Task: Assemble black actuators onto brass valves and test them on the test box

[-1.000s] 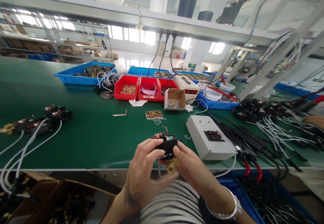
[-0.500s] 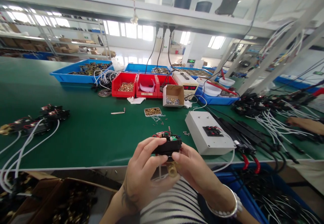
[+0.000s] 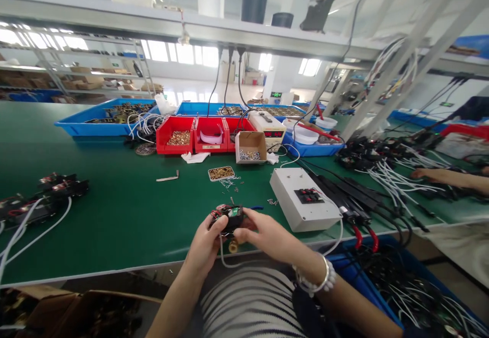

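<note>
- Both hands are on the same part: a small black unit (image 3: 228, 215) with red wires and a bit of green on top.
- My left hand (image 3: 205, 243) is curled around its left side, thumb on top, fingers closed tight on it.
- My right hand (image 3: 267, 233) is clamped on the right side, thumb and fingers pinched together on the housing.
- The unit sits just above the near edge of the green table (image 3: 114, 215), right in front of my chest. I can't tell if it's touching the mat.
- A brass fitting (image 3: 233, 247) sticks out of the bottom of it, and a white cable (image 3: 225, 262) loops down from it under my hands.
- Just to the right is a white box (image 3: 301, 203) with red and black terminals, near my right hand but not touching it.
- Further back there's a small tray of brass bits (image 3: 221, 173), a cardboard box (image 3: 250, 147) of screws and a row of red bins (image 3: 191, 134).
- Off to the left, well away from my hands, more black units with white cables (image 3: 57, 187) lie on the mat.
- At the far right a co-worker's arm (image 3: 446, 176) rests among a pile of cables.
</note>
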Demonstrator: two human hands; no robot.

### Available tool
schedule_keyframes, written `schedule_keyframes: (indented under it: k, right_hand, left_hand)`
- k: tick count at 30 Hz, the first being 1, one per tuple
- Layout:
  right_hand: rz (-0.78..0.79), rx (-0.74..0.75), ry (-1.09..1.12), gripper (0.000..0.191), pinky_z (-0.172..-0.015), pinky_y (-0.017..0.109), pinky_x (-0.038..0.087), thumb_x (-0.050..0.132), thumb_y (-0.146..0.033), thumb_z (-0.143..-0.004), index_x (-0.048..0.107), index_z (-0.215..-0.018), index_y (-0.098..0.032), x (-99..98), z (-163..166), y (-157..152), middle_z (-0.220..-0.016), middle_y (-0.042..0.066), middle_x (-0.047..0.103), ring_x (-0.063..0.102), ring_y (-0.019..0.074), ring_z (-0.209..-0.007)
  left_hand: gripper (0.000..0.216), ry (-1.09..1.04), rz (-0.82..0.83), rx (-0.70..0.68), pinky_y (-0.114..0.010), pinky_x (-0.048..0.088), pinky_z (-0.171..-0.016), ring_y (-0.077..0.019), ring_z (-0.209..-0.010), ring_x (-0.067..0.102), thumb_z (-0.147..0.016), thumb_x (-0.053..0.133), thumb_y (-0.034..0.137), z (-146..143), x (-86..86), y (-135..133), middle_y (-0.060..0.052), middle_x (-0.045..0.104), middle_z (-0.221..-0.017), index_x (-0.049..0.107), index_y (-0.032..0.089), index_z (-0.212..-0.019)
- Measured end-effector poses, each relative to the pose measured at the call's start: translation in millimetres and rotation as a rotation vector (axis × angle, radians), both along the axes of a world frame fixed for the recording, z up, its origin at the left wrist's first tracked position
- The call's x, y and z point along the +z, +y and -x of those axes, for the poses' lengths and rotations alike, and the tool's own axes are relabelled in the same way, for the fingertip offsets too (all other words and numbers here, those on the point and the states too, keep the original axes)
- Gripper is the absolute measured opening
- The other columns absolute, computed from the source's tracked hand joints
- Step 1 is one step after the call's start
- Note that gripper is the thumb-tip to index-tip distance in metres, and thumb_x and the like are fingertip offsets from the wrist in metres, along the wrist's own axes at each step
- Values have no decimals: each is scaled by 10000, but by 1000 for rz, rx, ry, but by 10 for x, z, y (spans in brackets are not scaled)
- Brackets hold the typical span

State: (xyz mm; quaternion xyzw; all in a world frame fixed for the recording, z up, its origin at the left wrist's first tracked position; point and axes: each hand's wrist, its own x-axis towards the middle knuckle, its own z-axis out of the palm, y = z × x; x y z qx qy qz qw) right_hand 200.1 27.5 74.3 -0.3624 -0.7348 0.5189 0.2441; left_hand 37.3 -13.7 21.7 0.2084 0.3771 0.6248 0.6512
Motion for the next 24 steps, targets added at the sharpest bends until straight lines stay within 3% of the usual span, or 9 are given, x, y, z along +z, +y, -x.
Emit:
schedule_keyframes:
  k: [3,7,10,14,18,24]
  right_hand:
    - [-299,-196,-250,268,-855,383,549,693,-398,-828,717,-1005,-198,124,-305,477,-1019,81,753,697,261,-943]
    - [-427,-458,-297,247,-979,472,464,651,-341,-825,712,-1003,-181,331,-838,1169,-1031,120,732,660,295,-992]
    - [-414,-450,-327,282,-938,435,490,695,-337,-764,724,-981,-160,353,-1098,1500,-996,114,739,665,285,-959]
    - [-361,-352,-367,276,-806,365,518,741,-325,-685,756,-878,-128,210,-1182,1640,-843,92,743,669,252,-802]
    - [-403,-410,-374,245,-834,361,490,689,-340,-737,760,-863,-142,78,-1179,1640,-911,97,747,653,255,-853]
    - [-422,-420,-371,243,-847,349,490,635,-336,-781,748,-882,-147,37,-1199,1571,-961,101,752,662,246,-874]
  left_hand:
    - [496,-10,61,123,-249,597,-627,-219,-756,729,-681,856,359,87,-69,138,-114,749,-895,652,100,-1051]
    - [282,-47,99,192,-284,617,-617,-212,-717,734,-885,657,314,236,-91,310,-114,745,-869,635,118,-1087]
    - [216,-68,110,202,-327,631,-645,-234,-742,738,-909,598,204,283,-92,413,-149,741,-883,630,88,-1088]
    - [158,-72,117,246,-327,637,-685,-229,-757,739,-898,553,97,259,-107,447,-154,734,-827,634,50,-1026]
    - [203,-72,84,313,-319,639,-710,-198,-758,738,-967,498,197,236,-104,392,-108,736,-847,621,111,-1103]
    - [246,-92,68,292,-333,640,-658,-219,-747,736,-976,471,208,245,-90,346,-142,733,-874,600,95,-1153]
